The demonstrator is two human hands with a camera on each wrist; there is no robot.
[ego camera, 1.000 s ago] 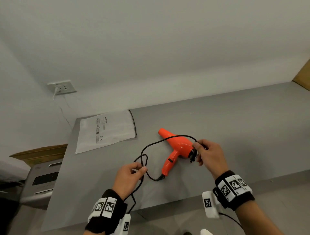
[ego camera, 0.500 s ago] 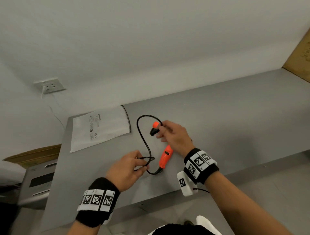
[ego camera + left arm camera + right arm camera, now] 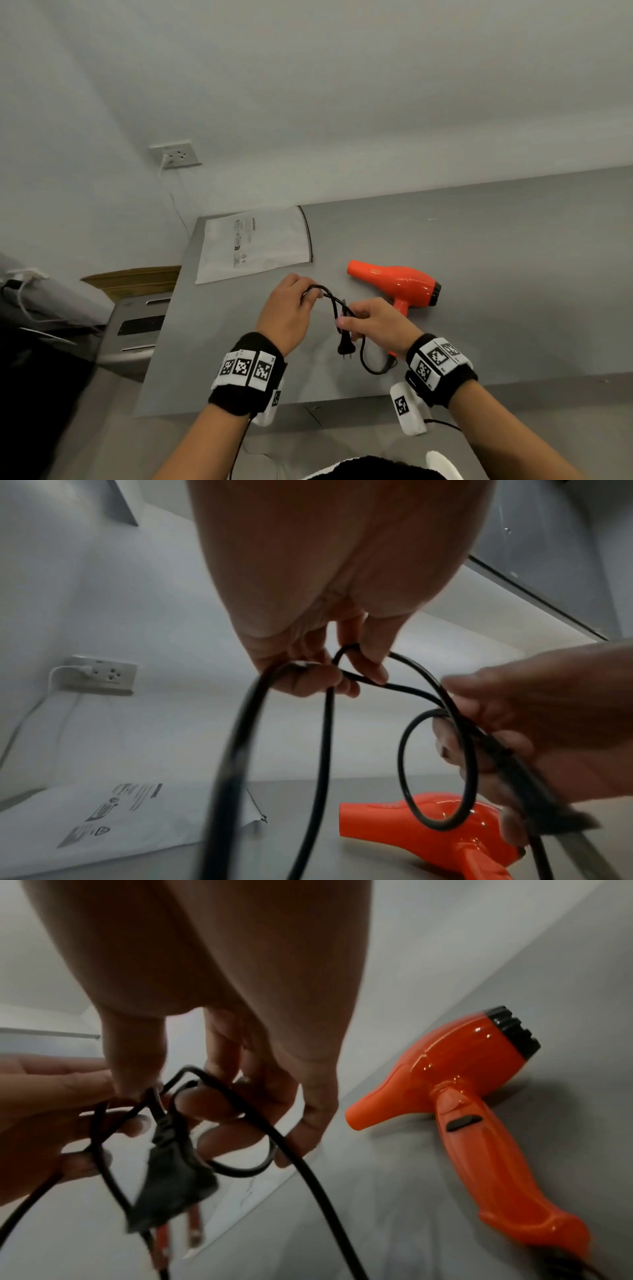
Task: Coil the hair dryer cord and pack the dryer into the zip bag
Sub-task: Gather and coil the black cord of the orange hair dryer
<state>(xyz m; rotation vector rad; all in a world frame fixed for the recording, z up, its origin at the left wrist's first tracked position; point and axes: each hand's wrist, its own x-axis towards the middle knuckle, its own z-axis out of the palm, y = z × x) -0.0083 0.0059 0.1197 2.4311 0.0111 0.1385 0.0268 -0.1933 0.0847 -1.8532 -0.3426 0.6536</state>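
Note:
An orange hair dryer (image 3: 399,284) lies on its side on the grey table (image 3: 513,274), nozzle pointing left; it also shows in the wrist views (image 3: 469,1096) (image 3: 445,831). Its black cord (image 3: 334,301) is gathered into loops held above the table between both hands. My left hand (image 3: 291,308) pinches one end of the loops (image 3: 346,669). My right hand (image 3: 373,322) grips the other end near the plug (image 3: 345,347), which hangs down with its prongs (image 3: 193,1229) pointing at the table. The white zip bag (image 3: 253,243) lies flat at the table's back left.
A wall socket (image 3: 176,156) with a white plug and wire sits on the wall behind the bag. A grey appliance (image 3: 137,329) and a cardboard box (image 3: 133,281) stand left of the table. The table's front edge (image 3: 308,404) runs just below my wrists.
The right hand has brought the plug end back from the dryer's nozzle to the left hand, so the cord is now bunched in loops between both hands. The dryer now lies uncovered to the right.

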